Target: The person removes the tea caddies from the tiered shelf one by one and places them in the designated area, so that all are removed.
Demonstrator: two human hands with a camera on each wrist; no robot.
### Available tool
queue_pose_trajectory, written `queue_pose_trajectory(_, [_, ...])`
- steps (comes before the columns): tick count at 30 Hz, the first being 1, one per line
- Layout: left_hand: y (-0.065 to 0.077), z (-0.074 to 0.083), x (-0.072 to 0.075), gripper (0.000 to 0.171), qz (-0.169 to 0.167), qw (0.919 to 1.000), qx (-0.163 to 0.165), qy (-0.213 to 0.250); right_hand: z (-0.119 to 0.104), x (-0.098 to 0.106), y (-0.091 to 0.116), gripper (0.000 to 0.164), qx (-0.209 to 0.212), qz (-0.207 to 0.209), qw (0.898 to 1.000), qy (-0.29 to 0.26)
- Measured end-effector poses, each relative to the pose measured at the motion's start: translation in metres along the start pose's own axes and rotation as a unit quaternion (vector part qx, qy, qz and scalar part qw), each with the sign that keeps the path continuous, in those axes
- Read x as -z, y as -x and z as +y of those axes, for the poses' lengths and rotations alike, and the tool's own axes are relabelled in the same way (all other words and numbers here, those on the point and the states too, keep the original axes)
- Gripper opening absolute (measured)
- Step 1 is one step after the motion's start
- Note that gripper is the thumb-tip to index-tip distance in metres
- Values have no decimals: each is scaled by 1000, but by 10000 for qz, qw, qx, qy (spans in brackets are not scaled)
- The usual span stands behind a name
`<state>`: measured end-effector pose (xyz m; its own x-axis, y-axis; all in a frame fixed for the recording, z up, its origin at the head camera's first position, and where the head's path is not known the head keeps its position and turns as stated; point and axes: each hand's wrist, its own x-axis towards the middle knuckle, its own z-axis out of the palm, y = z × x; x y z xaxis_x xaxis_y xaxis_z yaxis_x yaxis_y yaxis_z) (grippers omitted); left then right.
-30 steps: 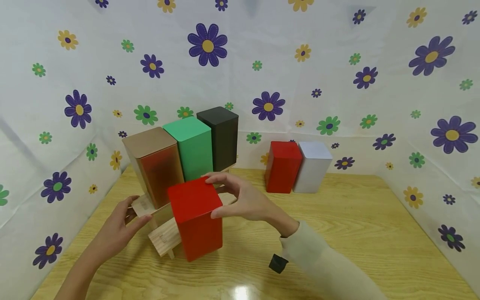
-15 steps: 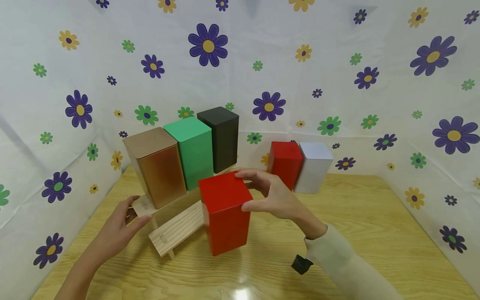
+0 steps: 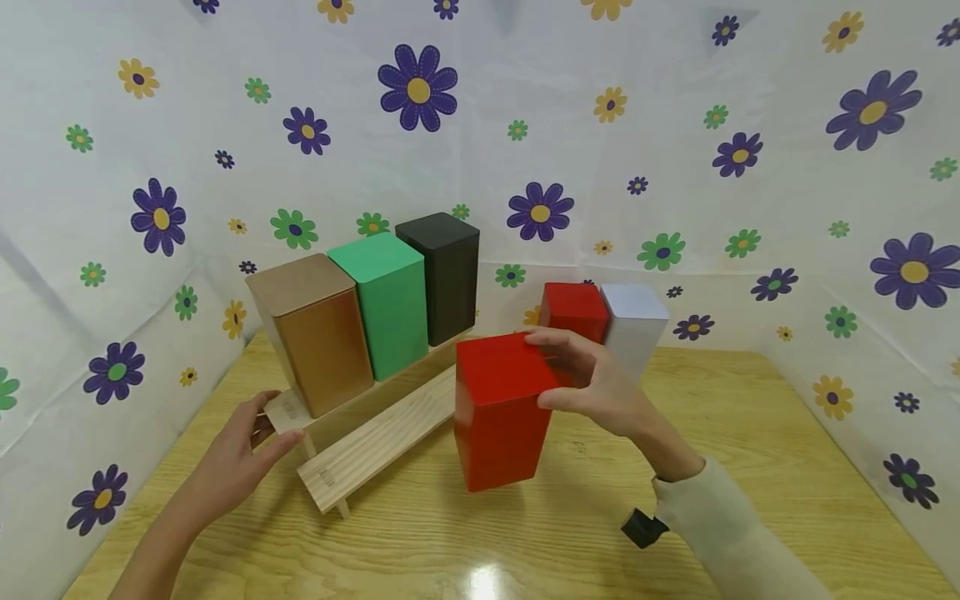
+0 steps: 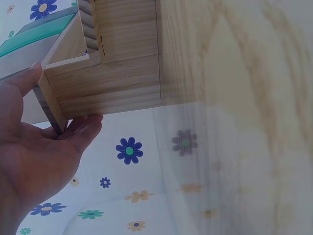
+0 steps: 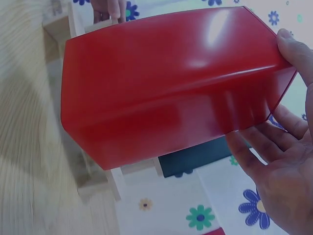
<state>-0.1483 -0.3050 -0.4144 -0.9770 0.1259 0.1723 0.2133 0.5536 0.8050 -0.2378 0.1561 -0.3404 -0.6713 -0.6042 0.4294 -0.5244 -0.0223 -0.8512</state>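
My right hand [image 3: 600, 379] grips a red rectangular tin [image 3: 501, 437] near its top, thumb on one side and fingers on the other. In the right wrist view that tin [image 5: 166, 93] looks lifted, hiding part of a two-step wooden rack [image 3: 378, 437]. The tin stands before the right end of the rack's lower step. Thumb and fingers of my left hand [image 3: 236, 458] hold the upper step's left end, as the left wrist view also shows on the wooden rack [image 4: 107, 81]. On that step stand a brown tin [image 3: 326, 350], a green tin [image 3: 393, 312] and a black tin [image 3: 452, 279].
A second red tin [image 3: 573, 310] and a white tin [image 3: 633, 325] stand side by side at the back, partly behind my right hand. The wooden table [image 3: 750, 433] meets a flower-patterned cloth [image 3: 637, 108] at its back and sides.
My right hand has carried the red tin rightward and slightly back along the lower step, exposing the step's left part. My left hand and the tins on the upper step stay put.
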Motion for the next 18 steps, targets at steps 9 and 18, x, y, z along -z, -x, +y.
queue_pose_trajectory(9, [0,0,0,72,10,9999,113,-106,2,21,14,57,-225,219,9995,96])
queue_pose_trajectory(18, [0,0,1,74,-41,9996,225,-188,3,38,29,56,-356,407,9983,214])
